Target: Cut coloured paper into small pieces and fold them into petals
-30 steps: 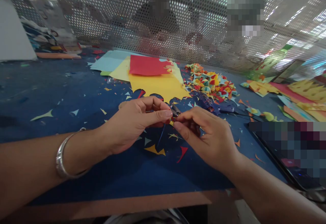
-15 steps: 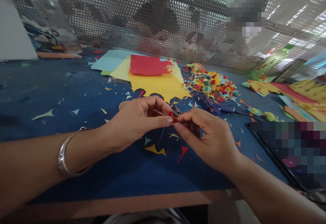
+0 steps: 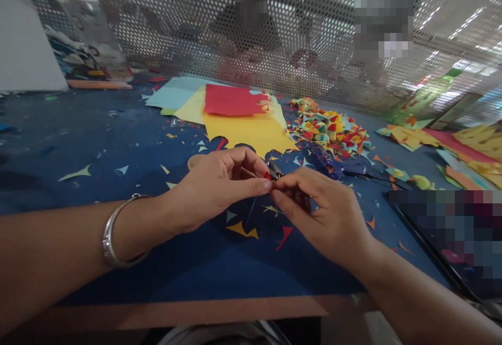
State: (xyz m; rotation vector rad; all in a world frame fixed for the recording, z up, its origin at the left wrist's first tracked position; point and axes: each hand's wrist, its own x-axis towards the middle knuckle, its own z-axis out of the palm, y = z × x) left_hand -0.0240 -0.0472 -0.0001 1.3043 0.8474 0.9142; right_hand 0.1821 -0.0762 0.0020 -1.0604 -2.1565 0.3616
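Between my hands is a small piece of red paper (image 3: 267, 176), mostly hidden by the fingertips. The thumb and fingers of my left hand (image 3: 223, 183), with a silver bangle on the wrist, pinch it from the left. From the right, my right hand (image 3: 325, 204) pinches its edge with thumb and forefinger, the fingertips nearly touching those of the left. Behind them, a yellow sheet (image 3: 247, 130) with scalloped cutouts along its near edge lies under a red sheet (image 3: 231, 99). Orange-yellow scraps (image 3: 239, 228) and a red scrap (image 3: 284, 236) lie below the hands.
A heap of small multicoloured paper pieces (image 3: 329, 128) lies behind my right hand, beside a purple corded tool (image 3: 353, 169). A dark tablet (image 3: 423, 251) is at right. A clear bottle (image 3: 94, 36) stands at back left. A perforated metal screen (image 3: 176, 31) borders the blue table (image 3: 176, 277).
The whole view has shifted slightly, so everything appears a little further right. Less of the red paper shows between the fingertips; both hands keep their pinch.
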